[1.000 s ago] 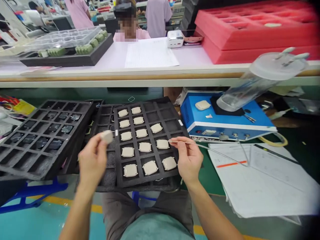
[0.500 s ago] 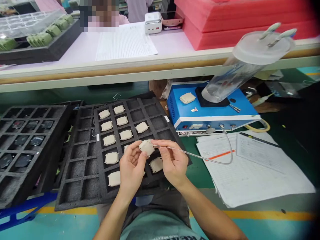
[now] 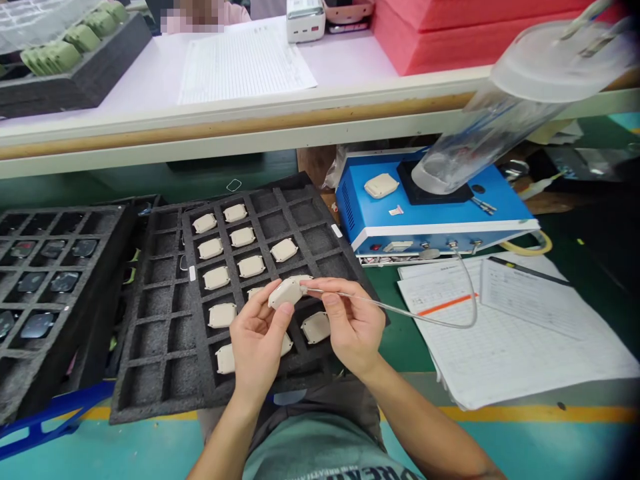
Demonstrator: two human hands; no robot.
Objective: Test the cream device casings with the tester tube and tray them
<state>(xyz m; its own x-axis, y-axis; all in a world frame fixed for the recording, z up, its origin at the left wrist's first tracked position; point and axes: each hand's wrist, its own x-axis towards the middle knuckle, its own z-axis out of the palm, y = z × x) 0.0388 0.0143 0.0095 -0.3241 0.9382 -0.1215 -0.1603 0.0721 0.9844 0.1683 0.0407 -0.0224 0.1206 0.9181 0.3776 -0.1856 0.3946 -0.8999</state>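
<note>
My left hand [image 3: 259, 337] pinches a beige watch case [image 3: 286, 293] between thumb and fingers, tilted above the tray. At the case's right edge, my right hand [image 3: 354, 330] grips the end of a thin clear tube [image 3: 417, 319]. The tip meets the case, or lies very close to it; my fingers partly hide the spot. From there the tube loops back to the front of a blue box [image 3: 440, 230]. Beneath my hands lies a black foam tray [image 3: 313, 250] with several similar beige cases [image 3: 217, 277] in its pockets.
Another beige case [image 3: 381, 185] rests on the blue box, beside a tilted clear cylinder [image 3: 465, 147]. Papers [image 3: 525, 360] and a pen lie at right. More foam trays [image 3: 20, 373] stand at left. A shelf edge [image 3: 225, 143] crosses in front, with a person beyond.
The watch case has turned in my left hand, from facing up to a steeper tilt showing its side. Both hands stay close together; the view has shifted slightly.
</note>
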